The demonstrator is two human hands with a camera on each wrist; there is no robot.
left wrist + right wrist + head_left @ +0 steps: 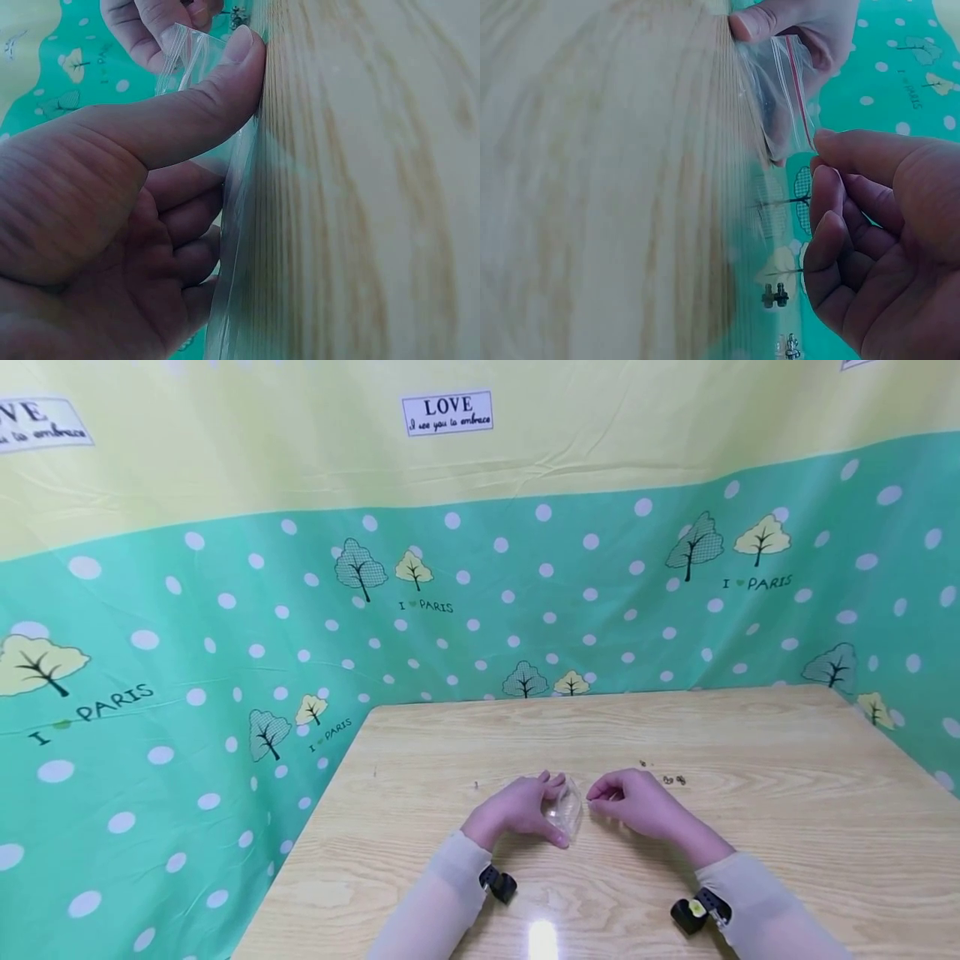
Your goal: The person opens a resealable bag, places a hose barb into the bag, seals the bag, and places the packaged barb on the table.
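A small clear zip bag (566,808) with a red line at its mouth (801,94) lies at the middle of the table. My left hand (528,810) holds it, thumb at the near side and fingers at the far side; in the left wrist view the thumb (202,105) lies over the plastic. Just right of the bag's mouth, my right hand (637,802) has thumb and index fingertips pinched together on a tiny piece, mostly hidden by the fingers. The other fingers of the right hand (885,225) are curled.
Beyond my right hand, several small metal parts (669,780) stand on the wooden table (420,743); the right wrist view shows them as short bolt-like pieces (775,295). Another tiny item (476,785) lies left of my left hand. A patterned green and yellow curtain (480,568) hangs behind the table.
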